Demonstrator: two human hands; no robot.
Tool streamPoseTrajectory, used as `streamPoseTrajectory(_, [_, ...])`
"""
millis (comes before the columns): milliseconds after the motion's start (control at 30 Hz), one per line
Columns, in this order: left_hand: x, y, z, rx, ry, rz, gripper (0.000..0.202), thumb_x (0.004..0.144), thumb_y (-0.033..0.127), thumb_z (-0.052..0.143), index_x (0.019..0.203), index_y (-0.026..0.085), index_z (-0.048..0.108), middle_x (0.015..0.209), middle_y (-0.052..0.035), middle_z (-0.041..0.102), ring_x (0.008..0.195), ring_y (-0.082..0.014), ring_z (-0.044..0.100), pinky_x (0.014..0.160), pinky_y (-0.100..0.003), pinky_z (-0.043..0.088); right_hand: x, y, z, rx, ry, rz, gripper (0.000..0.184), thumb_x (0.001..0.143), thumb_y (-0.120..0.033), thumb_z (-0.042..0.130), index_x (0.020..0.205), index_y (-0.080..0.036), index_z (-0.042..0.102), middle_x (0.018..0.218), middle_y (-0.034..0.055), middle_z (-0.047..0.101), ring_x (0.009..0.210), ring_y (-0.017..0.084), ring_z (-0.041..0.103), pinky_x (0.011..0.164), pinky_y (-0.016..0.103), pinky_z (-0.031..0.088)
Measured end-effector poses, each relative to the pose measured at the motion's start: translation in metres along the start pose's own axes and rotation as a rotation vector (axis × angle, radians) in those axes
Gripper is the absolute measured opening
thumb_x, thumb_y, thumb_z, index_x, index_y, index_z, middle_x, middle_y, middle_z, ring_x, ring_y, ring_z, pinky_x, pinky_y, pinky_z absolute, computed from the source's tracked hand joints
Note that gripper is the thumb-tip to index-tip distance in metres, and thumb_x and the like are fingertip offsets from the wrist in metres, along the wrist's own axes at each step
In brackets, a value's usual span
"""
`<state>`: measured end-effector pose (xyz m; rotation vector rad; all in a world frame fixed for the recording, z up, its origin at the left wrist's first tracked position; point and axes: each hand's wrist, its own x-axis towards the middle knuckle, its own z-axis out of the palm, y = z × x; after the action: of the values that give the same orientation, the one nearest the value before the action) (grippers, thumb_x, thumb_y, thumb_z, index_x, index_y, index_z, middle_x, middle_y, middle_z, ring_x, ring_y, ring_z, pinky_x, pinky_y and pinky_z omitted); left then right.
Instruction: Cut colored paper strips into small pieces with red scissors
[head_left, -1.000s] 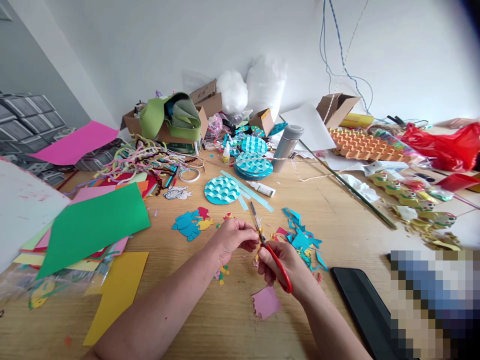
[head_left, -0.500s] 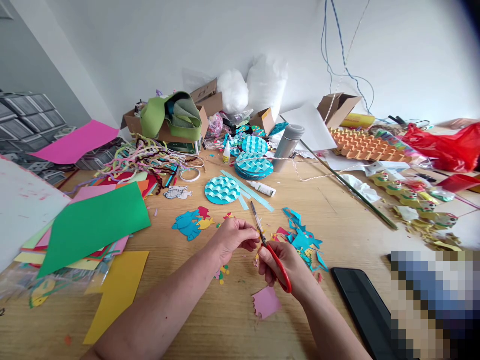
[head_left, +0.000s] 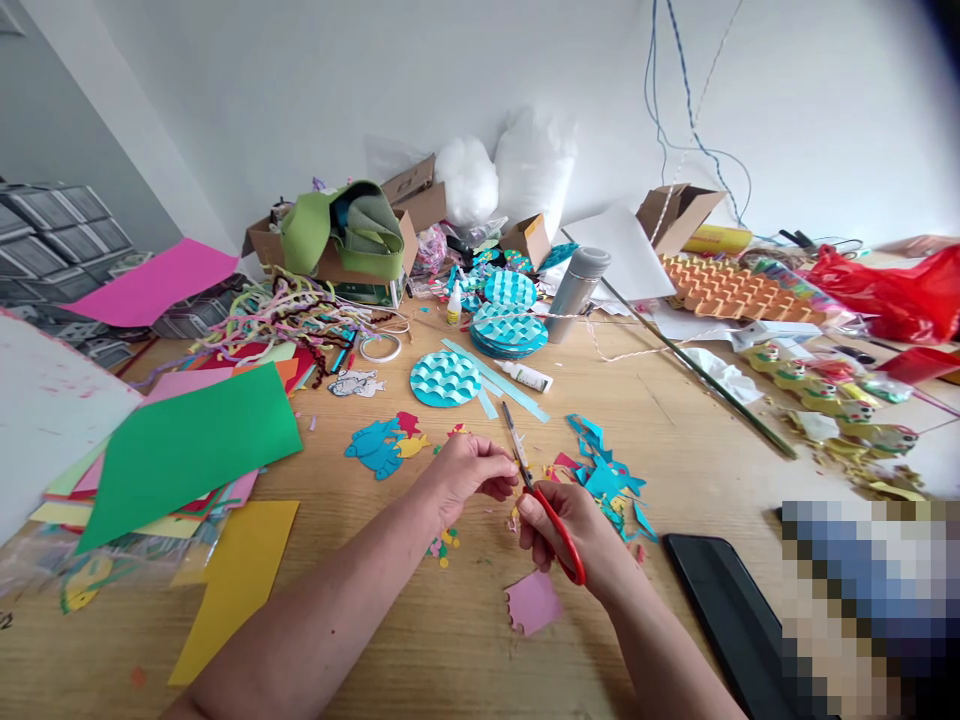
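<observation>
My right hand (head_left: 581,535) grips red-handled scissors (head_left: 541,492), blades pointing up and away over the wooden table (head_left: 675,440). My left hand (head_left: 469,475) is pinched shut right beside the blades, holding a tiny scrap I cannot make out. Small coloured paper bits (head_left: 444,545) lie under my hands. A pink paper piece with a scalloped edge (head_left: 531,603) rests just below my right hand. Blue paper offcuts (head_left: 607,478) lie to the right of the scissors, and blue paper fish shapes (head_left: 379,447) to the left.
Stacked coloured sheets, green on top (head_left: 187,450), and a yellow sheet (head_left: 232,585) lie left. Teal woven paper discs (head_left: 444,380), glue tubes (head_left: 525,376), a grey flask (head_left: 576,290), pipe cleaners (head_left: 289,315) and cardboard boxes (head_left: 337,245) crowd the back. A black tablet (head_left: 727,615) lies right.
</observation>
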<state>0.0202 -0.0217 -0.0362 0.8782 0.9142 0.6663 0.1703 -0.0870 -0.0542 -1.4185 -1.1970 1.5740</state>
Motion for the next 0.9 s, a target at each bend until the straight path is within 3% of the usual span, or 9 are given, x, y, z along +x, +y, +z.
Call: streamPoseTrajectory(900, [0.0075, -0.001, -0.0056, 0.091, 0.014, 0.07, 0.012, 0.058, 0.02, 0.066, 0.063, 0.012, 0.061, 0.058, -0.0022, 0.063, 0.05, -0.0094, 0.055, 0.053, -0.023, 0.047, -0.0013, 0.0011, 0.0005, -0.032, 0.015, 0.037, 0.04, 0.069, -0.05, 0.07, 0.061, -0.017, 0.048, 0.047, -0.0029, 0.06, 0.032, 0.008, 0.051, 0.03, 0.015, 0.037])
